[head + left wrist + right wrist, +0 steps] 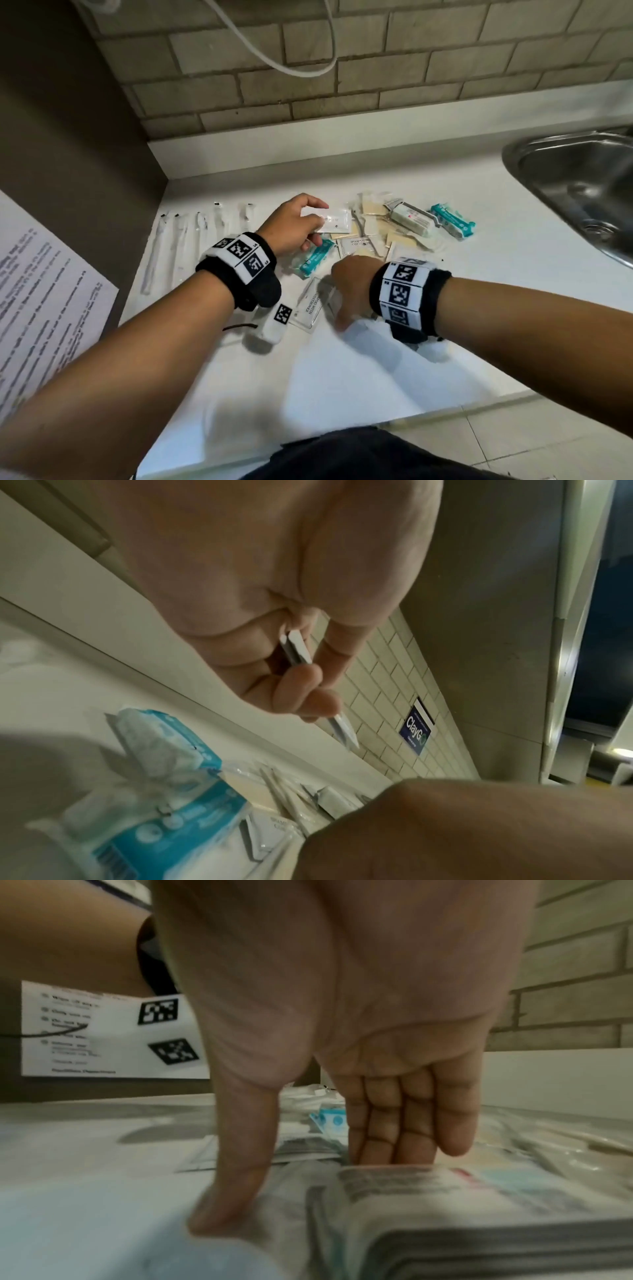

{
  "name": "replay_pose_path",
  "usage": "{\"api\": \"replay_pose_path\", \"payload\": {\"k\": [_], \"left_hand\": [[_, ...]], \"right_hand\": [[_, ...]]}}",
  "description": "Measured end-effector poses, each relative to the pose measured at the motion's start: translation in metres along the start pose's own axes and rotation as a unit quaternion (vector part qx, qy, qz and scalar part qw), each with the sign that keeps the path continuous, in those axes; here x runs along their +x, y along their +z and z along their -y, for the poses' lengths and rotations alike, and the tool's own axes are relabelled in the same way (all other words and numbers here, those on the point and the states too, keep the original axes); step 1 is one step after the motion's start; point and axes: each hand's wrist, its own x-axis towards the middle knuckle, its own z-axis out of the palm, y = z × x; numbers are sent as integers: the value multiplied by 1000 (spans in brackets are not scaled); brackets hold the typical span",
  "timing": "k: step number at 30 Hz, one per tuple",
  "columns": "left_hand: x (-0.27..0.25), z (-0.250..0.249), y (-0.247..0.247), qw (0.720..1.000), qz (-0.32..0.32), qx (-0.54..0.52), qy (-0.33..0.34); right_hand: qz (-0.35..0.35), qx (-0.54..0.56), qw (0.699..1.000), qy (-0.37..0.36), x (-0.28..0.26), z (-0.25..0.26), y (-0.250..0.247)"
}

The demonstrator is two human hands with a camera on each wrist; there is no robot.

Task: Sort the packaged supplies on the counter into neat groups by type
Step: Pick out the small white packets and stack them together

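Observation:
My left hand (318,222) hovers over the white counter (342,383) and pinches a flat white sachet (337,221). Edge on in the left wrist view, the sachet (299,647) shows two thin layers between thumb and curled fingers (308,693). My right hand (346,301) reaches down at the near edge of the pile. Its thumb and straight fingers (394,1137) touch a printed packet (445,1204). Loose in the pile lie two teal packets (315,260) (452,219), beige sachets (373,209), a white wrapped bar (411,219) and a clear shampoo sachet (308,305).
Several long clear-wrapped sticks (181,240) lie in a row at the left. A steel sink (575,192) is sunk in the counter at the right. A printed sheet (44,294) hangs on the brown side panel at the left. A brick wall backs the counter.

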Motion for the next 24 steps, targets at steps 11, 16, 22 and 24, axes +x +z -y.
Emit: {"api": "replay_pose_path", "payload": {"k": [11,16,22,24], "left_hand": [[1,3,11,1000,-18,2,-16],[1,5,13,999,-34,7,-11],[8,3,18,999,-43,-4,-20],[11,2,21,999,-43,-16,-23]], "right_hand": [[35,126,991,6,3,-16,4],[-8,192,981,5,7,-29,9],[-88,297,951,-19,3,-73,-20],[-120,359,925,-6,2,-88,-33]]}}
